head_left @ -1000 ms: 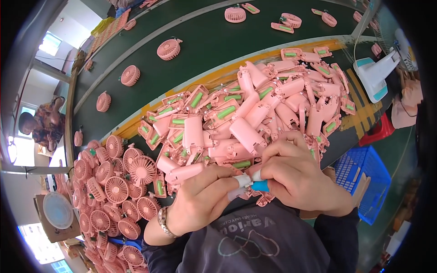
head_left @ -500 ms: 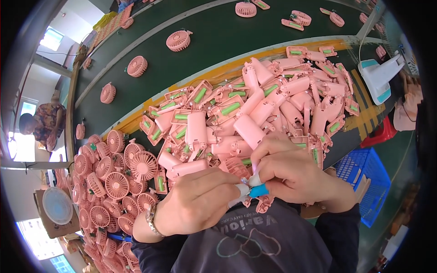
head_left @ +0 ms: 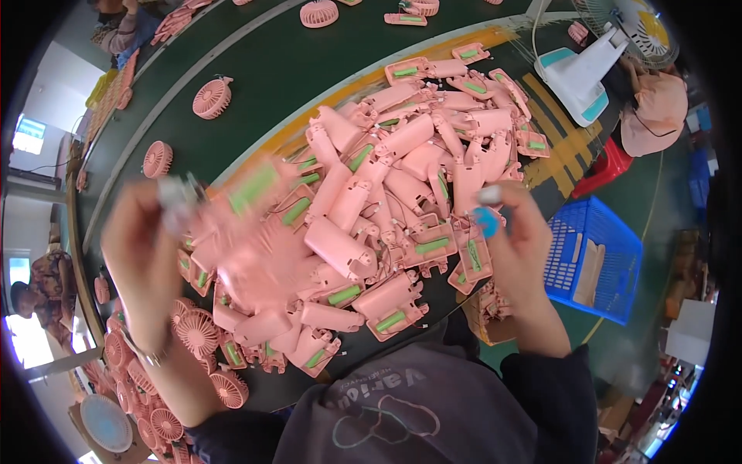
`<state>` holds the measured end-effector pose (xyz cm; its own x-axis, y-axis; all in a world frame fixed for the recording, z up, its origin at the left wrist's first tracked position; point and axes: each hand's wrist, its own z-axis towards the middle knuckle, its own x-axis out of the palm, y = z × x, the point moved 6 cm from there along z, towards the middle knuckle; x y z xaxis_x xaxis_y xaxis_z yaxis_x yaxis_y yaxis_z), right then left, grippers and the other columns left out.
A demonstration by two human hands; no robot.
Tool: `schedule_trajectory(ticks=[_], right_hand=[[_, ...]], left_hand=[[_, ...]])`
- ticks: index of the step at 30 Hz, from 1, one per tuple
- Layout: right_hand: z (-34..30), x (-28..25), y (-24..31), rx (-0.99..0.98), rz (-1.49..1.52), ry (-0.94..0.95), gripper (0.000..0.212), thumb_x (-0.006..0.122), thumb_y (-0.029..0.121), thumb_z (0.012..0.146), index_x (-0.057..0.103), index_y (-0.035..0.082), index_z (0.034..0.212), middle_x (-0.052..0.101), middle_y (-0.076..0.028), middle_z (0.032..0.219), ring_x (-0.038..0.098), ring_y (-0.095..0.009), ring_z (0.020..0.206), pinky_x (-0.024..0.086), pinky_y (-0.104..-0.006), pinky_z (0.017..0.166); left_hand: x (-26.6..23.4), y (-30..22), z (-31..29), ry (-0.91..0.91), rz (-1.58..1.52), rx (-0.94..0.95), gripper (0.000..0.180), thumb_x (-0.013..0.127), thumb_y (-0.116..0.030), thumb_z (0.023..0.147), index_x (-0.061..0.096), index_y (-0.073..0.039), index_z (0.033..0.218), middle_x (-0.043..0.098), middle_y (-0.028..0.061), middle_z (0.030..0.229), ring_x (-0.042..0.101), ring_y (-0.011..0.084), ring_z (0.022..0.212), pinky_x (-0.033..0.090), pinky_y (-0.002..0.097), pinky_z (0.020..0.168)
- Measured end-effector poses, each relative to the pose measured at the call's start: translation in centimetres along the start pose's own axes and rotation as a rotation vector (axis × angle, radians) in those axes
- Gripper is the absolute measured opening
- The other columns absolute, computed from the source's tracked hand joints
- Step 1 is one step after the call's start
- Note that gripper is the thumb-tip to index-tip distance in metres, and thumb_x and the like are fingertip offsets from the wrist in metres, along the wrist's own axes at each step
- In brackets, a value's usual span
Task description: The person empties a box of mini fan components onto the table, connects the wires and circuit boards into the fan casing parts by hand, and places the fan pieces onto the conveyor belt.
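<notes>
My left hand [head_left: 143, 251], smeared by motion, is raised at the left with pale covers on its fingertips. Its fingers are closed at the edge of a blurred pink fan part [head_left: 259, 267], which shows a green battery; the exact grip is unclear. On the right, my right hand [head_left: 522, 247] is held up above the pile's edge, a blue cover on the thumb and a white one on a finger. Thumb and finger are apart, with nothing visible between them. Between the hands lies a heap of pink handle shells [head_left: 340, 247], several with green batteries and thin wires.
Round pink fan heads [head_left: 197, 332] are piled at the lower left. More fan heads [head_left: 211, 99] lie on the green conveyor belt [head_left: 270, 85]. A white desk fan [head_left: 580, 77] stands at the far right, above a blue basket [head_left: 576, 247]. Other people sit nearby.
My hands have parted from close together in front of my chest. The left swung left and up with the fan part; the right moved up. The view has shifted to the right.
</notes>
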<state>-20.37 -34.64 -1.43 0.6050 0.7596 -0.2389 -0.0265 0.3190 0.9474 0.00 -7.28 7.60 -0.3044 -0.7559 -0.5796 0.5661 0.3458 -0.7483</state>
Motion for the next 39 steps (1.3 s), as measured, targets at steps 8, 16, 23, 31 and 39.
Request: schedule_trajectory(ticks=[8,16,23,31,39], right_hand=[[-3.7,0.9,-4.4,-0.094,-0.818,0.093,0.047,0.059,-0.004,0.076,0.051,0.000,0.122,0.049,-0.021,0.118,0.050,-0.038,0.108,0.042,-0.0413,0.091],[-4.6,-1.1,-9.3,-0.107,-0.651,0.185,0.059,0.059,-0.004,0.076,0.044,-0.001,0.133,0.045,-0.023,0.124,0.047,-0.043,0.113,0.038,-0.0465,0.099],[-4.0,-1.8,-9.4,0.037,-0.633,0.325,0.058,0.063,-0.003,0.074,0.045,-0.003,0.129,0.046,-0.024,0.121,0.049,-0.041,0.110,0.042,-0.0440,0.093],[-1.4,0.1,-7.6,-0.043,-0.650,0.310,0.046,0.063,-0.005,0.062,0.061,0.001,0.108,0.052,-0.016,0.096,0.054,-0.033,0.083,0.044,-0.0387,0.068],[-2.1,1.9,-8.1,-0.156,-0.915,0.367,0.052,0.072,0.011,0.068,0.058,0.008,0.118,0.059,-0.010,0.095,0.059,-0.030,0.083,0.046,-0.0395,0.068]], left_hand=[[11.9,6.4,13.7,-0.136,0.730,0.525,0.010,0.059,-0.005,0.076,0.060,-0.003,0.086,0.062,0.0151,0.083,0.061,0.0364,0.079,0.050,0.0421,0.073],[12.3,16.8,18.1,-0.150,0.611,0.108,0.035,0.072,-0.020,0.075,0.062,-0.010,0.107,0.061,0.0162,0.113,0.059,0.0340,0.104,0.049,0.0435,0.088],[7.4,28.1,19.3,0.023,0.555,-0.062,0.057,0.075,-0.046,0.073,0.055,-0.012,0.115,0.053,0.0141,0.124,0.055,0.0351,0.113,0.047,0.0470,0.091],[8.8,24.9,23.8,-0.014,0.717,-0.413,0.063,0.064,-0.061,0.077,0.057,-0.011,0.115,0.060,0.0167,0.118,0.061,0.0341,0.106,0.045,0.0529,0.090],[9.7,26.6,22.3,-0.070,0.268,-0.438,0.020,0.057,-0.023,0.092,0.062,-0.009,0.106,0.065,0.0073,0.072,0.064,0.0164,0.067,0.048,0.0296,0.060]])
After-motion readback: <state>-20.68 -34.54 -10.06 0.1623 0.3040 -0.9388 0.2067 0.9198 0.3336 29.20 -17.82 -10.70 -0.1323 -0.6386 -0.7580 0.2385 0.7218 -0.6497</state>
